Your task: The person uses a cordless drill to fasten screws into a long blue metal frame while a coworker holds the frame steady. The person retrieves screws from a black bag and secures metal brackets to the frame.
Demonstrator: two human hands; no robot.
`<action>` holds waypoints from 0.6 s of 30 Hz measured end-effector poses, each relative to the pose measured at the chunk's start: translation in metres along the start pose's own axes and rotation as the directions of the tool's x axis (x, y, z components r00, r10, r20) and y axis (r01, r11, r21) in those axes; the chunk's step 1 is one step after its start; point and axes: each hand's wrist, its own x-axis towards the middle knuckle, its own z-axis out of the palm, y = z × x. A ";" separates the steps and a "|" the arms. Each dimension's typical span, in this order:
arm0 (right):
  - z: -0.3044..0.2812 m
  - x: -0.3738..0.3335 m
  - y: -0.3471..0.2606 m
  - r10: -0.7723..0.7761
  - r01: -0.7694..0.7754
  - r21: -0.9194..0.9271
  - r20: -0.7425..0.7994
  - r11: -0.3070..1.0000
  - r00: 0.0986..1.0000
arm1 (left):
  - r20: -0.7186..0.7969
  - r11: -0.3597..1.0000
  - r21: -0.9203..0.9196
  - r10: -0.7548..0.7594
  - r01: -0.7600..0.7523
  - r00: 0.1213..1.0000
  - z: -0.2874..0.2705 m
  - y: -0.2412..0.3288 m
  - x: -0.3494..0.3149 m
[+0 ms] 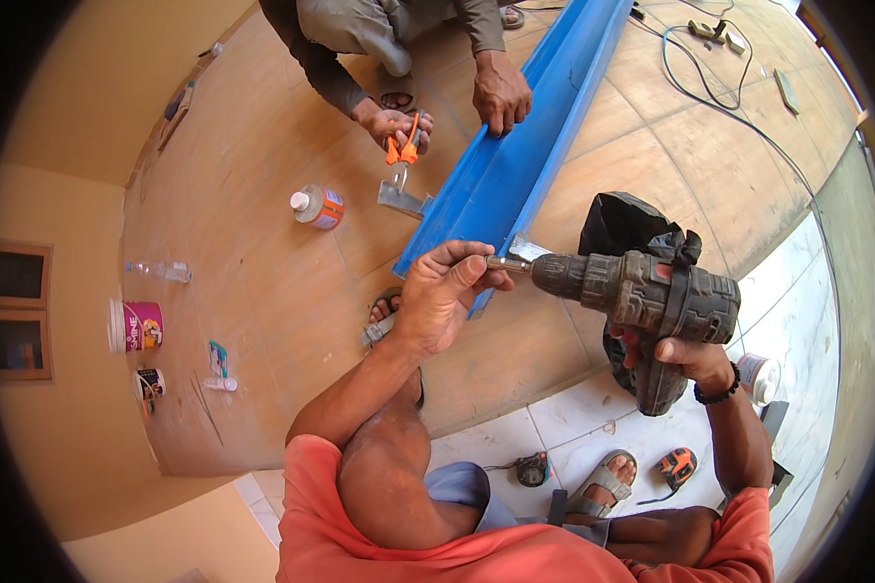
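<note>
My right hand (688, 358) is wrapped round the grip of a dark, worn cordless drill (642, 290), which points left. With thumb and fingers my left hand (439, 303) pinches the metal driver bit (507, 263) in front of its chuck. Beyond the bit lies a long blue gutter channel (525, 146), running away to the upper right. A metal bracket (401, 198) sticks out from its left side. Across from me a crouching person rests one hand (502, 92) on the channel's edge and holds an orange-handled cutting tool (404, 148) in the other.
Behind the drill is a black plastic bag (617, 222). A white-capped container (318, 207) stands left of the channel. Near my foot lie a black tape measure (533, 470) and an orange-and-black one (678, 467). A cable (763, 141) crosses the tiles at right; tubs (138, 325) stand far left.
</note>
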 end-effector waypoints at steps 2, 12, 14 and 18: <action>-0.003 0.001 0.000 0.021 -0.021 -0.011 0.004 1.000 1.000 | 0.004 1.000 0.007 -0.003 0.003 1.000 0.001 0.000 0.001; -0.012 -0.005 0.002 -0.011 0.010 0.060 0.003 0.998 1.000 | 0.078 0.999 0.013 -0.049 0.048 0.996 0.002 -0.005 0.006; -0.017 -0.007 0.006 0.006 -0.006 0.057 0.008 0.998 1.000 | 0.084 0.998 0.016 -0.059 0.057 0.995 0.003 -0.005 0.007; -0.024 -0.012 0.014 -0.014 0.014 -0.003 0.023 1.000 1.000 | 0.087 0.995 0.056 -0.093 0.088 0.992 0.006 -0.001 0.011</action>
